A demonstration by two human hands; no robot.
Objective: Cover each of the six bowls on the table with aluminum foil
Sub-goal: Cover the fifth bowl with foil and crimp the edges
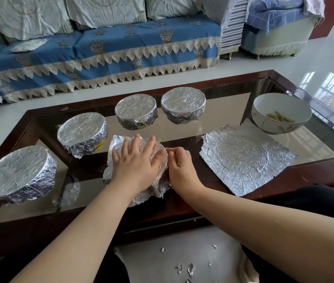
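My left hand (136, 160) presses flat on crinkled silver foil over the fifth bowl (117, 156) at table centre; right hand (179, 161) pinches its edge; uncovered white ceramic bowl (280, 113) holds yellowish bits

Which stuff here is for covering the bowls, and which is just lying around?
For the job:
- four covered bowls
- bowl being wrapped, left hand pressing the foil, right hand pinching its edge
- open white bowl
- flat foil sheet

Just lying about:
- foil scraps on the floor
- sofa
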